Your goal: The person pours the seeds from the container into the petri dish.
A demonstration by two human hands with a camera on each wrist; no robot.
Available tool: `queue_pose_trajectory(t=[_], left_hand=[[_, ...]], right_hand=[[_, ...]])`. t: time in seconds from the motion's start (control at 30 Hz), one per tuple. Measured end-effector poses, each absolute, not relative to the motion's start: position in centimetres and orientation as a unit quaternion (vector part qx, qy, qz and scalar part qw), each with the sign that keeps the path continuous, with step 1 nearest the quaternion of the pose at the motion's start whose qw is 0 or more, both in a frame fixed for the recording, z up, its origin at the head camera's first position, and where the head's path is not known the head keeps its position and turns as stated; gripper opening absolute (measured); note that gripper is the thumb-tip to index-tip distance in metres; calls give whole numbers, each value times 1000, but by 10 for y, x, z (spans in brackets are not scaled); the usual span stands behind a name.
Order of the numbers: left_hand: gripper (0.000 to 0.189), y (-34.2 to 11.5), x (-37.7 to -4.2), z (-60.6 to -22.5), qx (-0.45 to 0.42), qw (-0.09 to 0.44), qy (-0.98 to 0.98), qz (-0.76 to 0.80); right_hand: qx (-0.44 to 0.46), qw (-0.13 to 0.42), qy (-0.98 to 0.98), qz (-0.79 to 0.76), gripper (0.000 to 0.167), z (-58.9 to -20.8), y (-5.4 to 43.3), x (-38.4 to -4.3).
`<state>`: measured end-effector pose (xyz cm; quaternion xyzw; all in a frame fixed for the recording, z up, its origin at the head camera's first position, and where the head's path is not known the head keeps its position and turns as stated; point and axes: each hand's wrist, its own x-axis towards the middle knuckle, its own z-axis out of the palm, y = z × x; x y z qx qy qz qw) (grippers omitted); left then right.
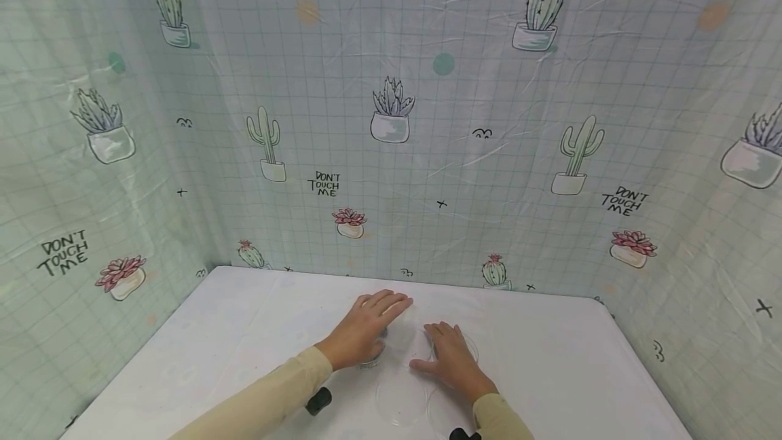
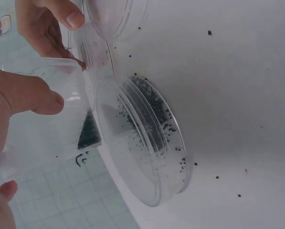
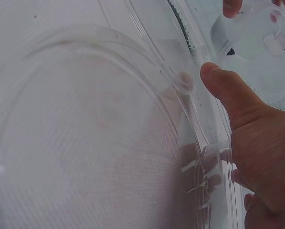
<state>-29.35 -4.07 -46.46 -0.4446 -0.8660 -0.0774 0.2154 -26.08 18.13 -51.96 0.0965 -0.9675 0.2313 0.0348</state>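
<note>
The table is white all over, its far corners rounded off, and everything on it [image 1: 550, 358] is gathered toward the middle. At the left of the group sits a clear dish [image 2: 156, 138] with dark grains in it, heaped against one side. Just beside it lie more clear rounds [image 1: 401, 405], close together on the side nearer the person; dishes or lids, I can't tell which. A few loose grains [image 2: 217, 177] have strayed onto the bare white around the dish, some of them right by its rim.
</note>
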Motion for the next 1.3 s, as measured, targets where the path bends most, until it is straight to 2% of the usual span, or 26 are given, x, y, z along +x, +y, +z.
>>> queue_pose_trajectory(t=[0.57,1.3], left_hand=[[86,-32,-291,-453,-472,197,-859,-14],[82,-28,-290,-452,-489,227,-841,40]], right_hand=[[105,36,-964,242,80,-517,182,-262],[99,41,-967,232,82,-520,181,-261]])
